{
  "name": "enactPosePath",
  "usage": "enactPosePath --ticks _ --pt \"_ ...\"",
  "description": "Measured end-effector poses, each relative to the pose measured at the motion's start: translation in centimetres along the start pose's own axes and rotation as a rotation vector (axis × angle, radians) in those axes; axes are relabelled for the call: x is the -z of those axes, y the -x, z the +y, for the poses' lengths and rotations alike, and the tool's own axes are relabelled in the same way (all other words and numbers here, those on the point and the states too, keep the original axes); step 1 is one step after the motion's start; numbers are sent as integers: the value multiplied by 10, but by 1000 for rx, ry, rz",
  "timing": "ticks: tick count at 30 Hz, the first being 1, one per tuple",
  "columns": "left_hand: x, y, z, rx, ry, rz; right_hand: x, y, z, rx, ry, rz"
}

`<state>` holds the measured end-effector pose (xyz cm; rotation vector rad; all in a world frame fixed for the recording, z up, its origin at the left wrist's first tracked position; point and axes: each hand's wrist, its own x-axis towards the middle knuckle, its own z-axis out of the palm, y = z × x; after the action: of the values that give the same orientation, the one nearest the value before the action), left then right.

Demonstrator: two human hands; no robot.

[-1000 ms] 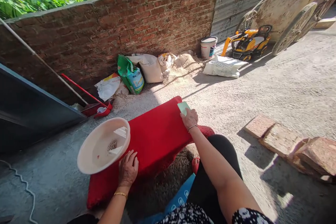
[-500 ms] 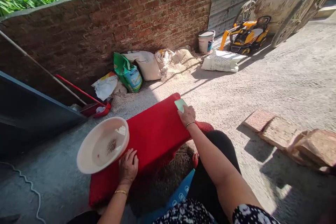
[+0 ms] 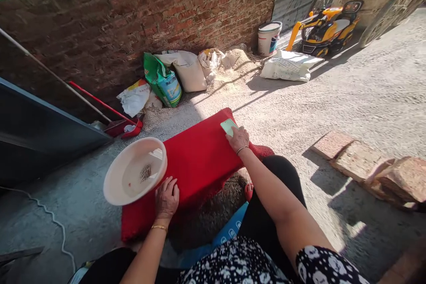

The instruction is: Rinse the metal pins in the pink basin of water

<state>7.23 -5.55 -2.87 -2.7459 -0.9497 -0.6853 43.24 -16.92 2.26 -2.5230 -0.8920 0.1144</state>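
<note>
Head view: right hand [image 3: 238, 139] clasps pale-green slab [image 3: 227, 126]; left hand [image 3: 167, 199] lies loosely spread; green bag [image 3: 164, 83] bears illegible lettering.

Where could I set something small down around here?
The middle of the red cloth is bare, between the pale basin and left hand at one end and the right hand with a green object at the other. Open ground lies between the white sack and the bricks. Bags and a bucket crowd the brick wall.
</note>
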Motion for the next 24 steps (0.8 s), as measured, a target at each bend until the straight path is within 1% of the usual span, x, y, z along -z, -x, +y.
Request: enactPosePath --ticks 1,2,3,5,9,10,11,12,13,17,18,19,21,22,24 --pt "0 0 0 3 -1 -6 4 -4 5 -41 -11 31" --pt "0 0 1 4 -1 -12 6 -5 5 -49 -25 53" --pt "0 0 1 5 0 -16 5 -3 2 -23 -40 62" --pt "1 0 1 4 2 -17 -2 10 -12 98 -60 33" --pt "2 -1 2 5 6 -14 -26 41 -47 424 -36 -96" --pt "3 -1 3 8 8 -19 -30 44 -50 475 -21 -116" --pt "3 -1 3 14 10 -26 -32 45 -50 495 -6 -125" --pt "4 -1 4 22 12 -36 -31 42 -48 479 8 -124" --pt "4 -1 5 32 14 -45 -29 37 -42 431 20 -113" --pt "4 0 7 69 26 -61 -14 8 -12 100 26 -14" --pt "4 0 8 75 31 -63 -11 3 -8 51 17 4" --pt "4 0 8 80 36 -65 -10 2 -7 30 6 12" --pt "5 0 9 88 48 -66 -12 8 -15 81 -15 5" --pt "6 -1 10 92 53 -67 -16 16 -22 143 -22 -14" --pt "7 -1 11 98 64 -68 -25 37 -39 318 -28 -79"
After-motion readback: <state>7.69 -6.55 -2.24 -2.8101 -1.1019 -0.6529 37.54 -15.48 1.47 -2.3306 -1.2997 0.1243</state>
